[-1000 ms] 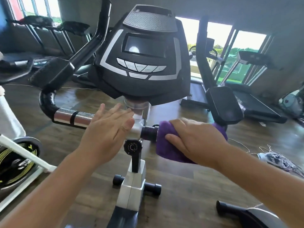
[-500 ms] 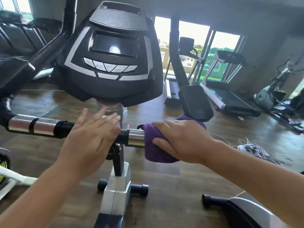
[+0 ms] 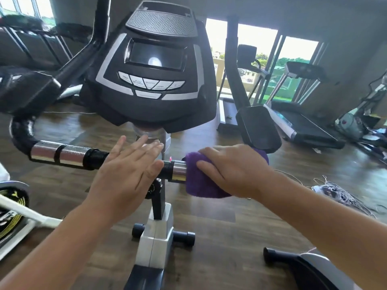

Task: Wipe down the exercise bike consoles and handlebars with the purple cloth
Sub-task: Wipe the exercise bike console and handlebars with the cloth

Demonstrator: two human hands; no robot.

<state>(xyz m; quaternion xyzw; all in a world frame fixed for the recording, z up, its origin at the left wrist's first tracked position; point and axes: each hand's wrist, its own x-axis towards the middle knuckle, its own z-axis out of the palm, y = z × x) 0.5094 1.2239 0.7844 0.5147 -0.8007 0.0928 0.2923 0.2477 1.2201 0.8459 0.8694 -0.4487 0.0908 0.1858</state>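
Midway, we judge: our right hand [image 3: 236, 170] clamps the purple cloth [image 3: 196, 182] round the handlebar [image 3: 179, 170], at 3 o'clock from our left hand [image 3: 129, 170], which lies flat over the bar with fingers straight. Whether the console [image 3: 155, 80] at 12 o'clock is wiped, we cannot tell.

One left hand [image 3: 129, 174], one right hand [image 3: 236, 170], one purple cloth [image 3: 199, 185], one console [image 3: 150, 109], six buttons [image 3: 150, 83].
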